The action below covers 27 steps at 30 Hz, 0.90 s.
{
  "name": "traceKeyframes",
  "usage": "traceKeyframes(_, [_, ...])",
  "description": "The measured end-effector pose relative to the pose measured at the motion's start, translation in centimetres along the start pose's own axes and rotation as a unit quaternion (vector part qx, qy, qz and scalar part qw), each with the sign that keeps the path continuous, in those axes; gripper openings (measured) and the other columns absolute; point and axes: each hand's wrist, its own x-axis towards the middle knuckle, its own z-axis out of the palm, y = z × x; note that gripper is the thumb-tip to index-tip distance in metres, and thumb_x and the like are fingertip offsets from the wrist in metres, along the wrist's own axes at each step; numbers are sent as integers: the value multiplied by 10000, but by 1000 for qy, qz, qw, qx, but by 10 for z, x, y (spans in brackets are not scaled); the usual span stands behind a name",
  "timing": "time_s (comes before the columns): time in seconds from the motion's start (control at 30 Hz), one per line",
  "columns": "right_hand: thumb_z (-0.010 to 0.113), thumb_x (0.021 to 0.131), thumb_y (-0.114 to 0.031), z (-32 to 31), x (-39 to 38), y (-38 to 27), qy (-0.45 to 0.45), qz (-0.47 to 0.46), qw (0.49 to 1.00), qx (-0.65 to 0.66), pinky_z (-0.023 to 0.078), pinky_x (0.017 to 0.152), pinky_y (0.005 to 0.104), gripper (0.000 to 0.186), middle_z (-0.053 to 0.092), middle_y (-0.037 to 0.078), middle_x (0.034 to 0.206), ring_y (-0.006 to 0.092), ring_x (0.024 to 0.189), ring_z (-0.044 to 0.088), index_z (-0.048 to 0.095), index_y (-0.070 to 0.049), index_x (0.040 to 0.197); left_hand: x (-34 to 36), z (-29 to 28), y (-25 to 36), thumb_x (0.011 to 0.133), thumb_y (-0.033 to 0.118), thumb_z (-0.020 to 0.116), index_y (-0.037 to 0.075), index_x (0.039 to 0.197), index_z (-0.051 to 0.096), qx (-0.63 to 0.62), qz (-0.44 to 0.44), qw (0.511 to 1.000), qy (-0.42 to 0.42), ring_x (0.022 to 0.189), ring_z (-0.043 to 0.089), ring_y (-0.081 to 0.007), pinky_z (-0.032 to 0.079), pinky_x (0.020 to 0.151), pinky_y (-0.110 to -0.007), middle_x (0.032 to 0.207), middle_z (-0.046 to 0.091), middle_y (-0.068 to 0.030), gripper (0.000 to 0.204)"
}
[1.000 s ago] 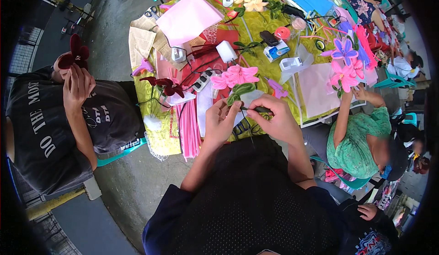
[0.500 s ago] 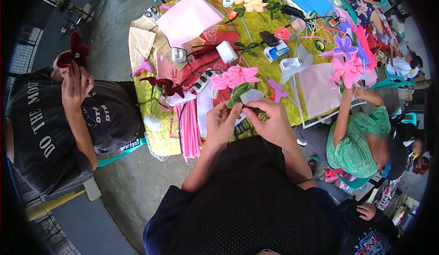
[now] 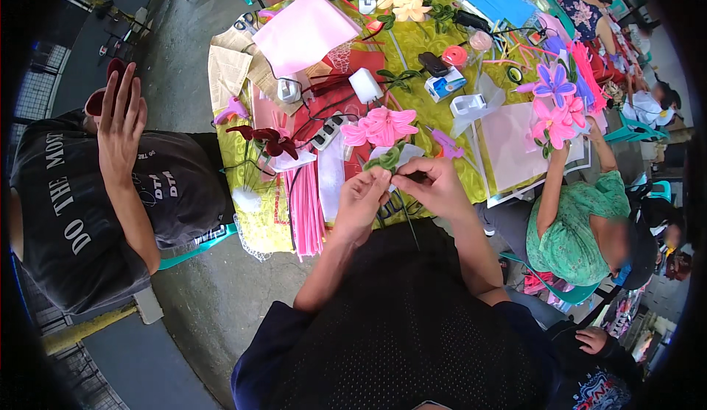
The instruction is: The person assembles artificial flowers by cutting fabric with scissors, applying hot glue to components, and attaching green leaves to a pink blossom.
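My left hand (image 3: 361,200) is closed in a pinch round the base of a looped green pipe-cleaner leaf (image 3: 386,160). Opposite it, my right hand (image 3: 438,188) pinches at the same base, its fingertips almost meeting the left ones. A thin dark stem (image 3: 414,230) hangs below the fingers in front of my black top. Just beyond the leaf are pink pipe-cleaner lilies (image 3: 381,126); whether they join the held piece I cannot tell.
A power strip (image 3: 328,132), pink pipe cleaners (image 3: 308,215), a dark red flower (image 3: 272,140), a purple glue gun (image 3: 445,143) and pink sheets (image 3: 305,31) crowd the yellow-green tablecloth (image 3: 258,241). One person (image 3: 96,196) sits left; another, in green (image 3: 574,211), holds flowers at right.
The green leaf has tipped lower and turned between my fingers, and the thin stem now hangs further down. The person at left has straightened their fingers; the person at right has shifted their flowers slightly.
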Motion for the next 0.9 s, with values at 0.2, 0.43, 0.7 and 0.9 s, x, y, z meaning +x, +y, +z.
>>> traceKeyframes(0.2, [653, 733, 31, 13, -8, -4, 106, -195, 933, -285, 423, 543, 257, 81, 592, 61, 735, 136, 653, 578, 592, 26, 786, 1, 16, -10, 854, 31, 586, 27, 899, 618, 37, 55, 994, 88, 790, 508, -49, 395, 693, -202, 884, 592, 16, 56])
traceKeyframes(0.43, [644, 748, 27, -2, -3, -9, 8, -99, 986, -133, 437, 574, 251, 91, 612, 61, 766, 135, 669, 575, 610, 34, 832, -4, 20, 6, 891, 37, 527, -13, 991, 615, 129, 120, 984, 28, 833, 490, -51, 385, 756, -212, 941, 567, 1, 142])
traceKeyframes(0.7, [674, 728, -31, 5, -3, -8, 70, -140, 976, -153, 437, 527, 287, 98, 608, 111, 726, 211, 623, 603, 630, 26, 794, -4, 20, -1, 876, 25, 545, -22, 932, 622, 154, 127, 980, 21, 778, 461, -30, 365, 672, -179, 922, 532, 0, 107])
traceKeyframes(0.9, [670, 726, -52, 8, -8, -9, 84, -179, 950, -241, 433, 515, 315, 86, 588, 124, 695, 268, 607, 584, 629, 12, 765, 1, 21, -4, 869, 27, 556, -19, 873, 582, 233, 213, 946, 76, 720, 429, -22, 339, 592, -165, 851, 486, 15, 53])
